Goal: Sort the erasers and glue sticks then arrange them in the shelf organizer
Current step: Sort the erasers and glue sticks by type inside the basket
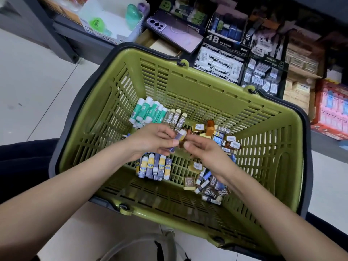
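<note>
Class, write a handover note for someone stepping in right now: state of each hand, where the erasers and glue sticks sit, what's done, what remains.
Left hand pinches a purple-and-white eraser over the green basket. Right hand meets it, fingers curled; whether it grips is unclear.
Done: green glue sticks rowed far left, 2B erasers beside them, blue-and-yellow erasers rowed on the near side.
Left: the mixed eraser pile on the right is unsorted; then every group goes to the shelf organizer.
</note>
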Demonstrator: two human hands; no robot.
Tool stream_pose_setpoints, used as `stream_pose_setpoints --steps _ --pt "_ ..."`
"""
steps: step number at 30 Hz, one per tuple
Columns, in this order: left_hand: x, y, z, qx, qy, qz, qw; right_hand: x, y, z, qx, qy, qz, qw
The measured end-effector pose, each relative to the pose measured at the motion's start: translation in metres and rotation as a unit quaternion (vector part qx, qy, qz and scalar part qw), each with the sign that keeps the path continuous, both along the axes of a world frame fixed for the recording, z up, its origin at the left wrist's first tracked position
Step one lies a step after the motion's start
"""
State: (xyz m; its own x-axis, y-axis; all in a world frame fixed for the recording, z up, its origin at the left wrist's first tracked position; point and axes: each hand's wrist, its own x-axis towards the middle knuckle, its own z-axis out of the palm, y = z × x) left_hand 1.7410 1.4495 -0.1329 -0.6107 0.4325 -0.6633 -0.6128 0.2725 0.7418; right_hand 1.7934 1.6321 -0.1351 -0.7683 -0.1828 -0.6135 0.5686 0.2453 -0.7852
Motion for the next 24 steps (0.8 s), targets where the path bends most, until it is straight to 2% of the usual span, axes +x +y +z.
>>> stream_pose_setpoints --steps 5,7,8,10,11,13,16,20,24 --pt "0.002 -0.001 0.006 0.002 0.014 -0.026 1.0 -0.006 -0.007 -0.005 -0.05 0.019 -0.094 0.994" --pt "0.001 -0.007 0.011 -0.052 0.087 -0.061 0.993 -0.008 -0.003 -0.013 -0.073 -0.007 -0.118 0.99" --pt "0.0 -0.012 0.013 -0.09 0.144 -0.075 0.983 -0.009 0.0 -0.02 -0.057 -0.021 -0.107 0.992" --pt "-0.002 -0.024 0.018 -0.135 0.22 -0.046 0.965 -0.007 0.005 -0.04 0.059 -0.045 -0.025 0.997" --pt "-0.001 -0.029 0.02 -0.131 0.224 -0.012 0.966 -0.005 0.006 -0.052 0.121 -0.057 0.017 0.991" --pt "0.002 -0.036 0.02 -0.121 0.208 0.024 0.97 -0.003 0.003 -0.071 0.186 -0.074 0.065 0.978" --pt "0.003 -0.034 0.018 -0.124 0.202 0.004 0.972 -0.002 -0.008 -0.091 0.27 -0.048 0.149 0.95" --pt "0.001 -0.028 0.016 -0.123 0.193 -0.012 0.973 0.004 -0.02 -0.103 0.314 -0.027 0.211 0.925" --pt "0.002 -0.028 0.013 -0.125 0.181 -0.032 0.975 0.011 -0.014 -0.102 0.363 0.05 0.204 0.908"
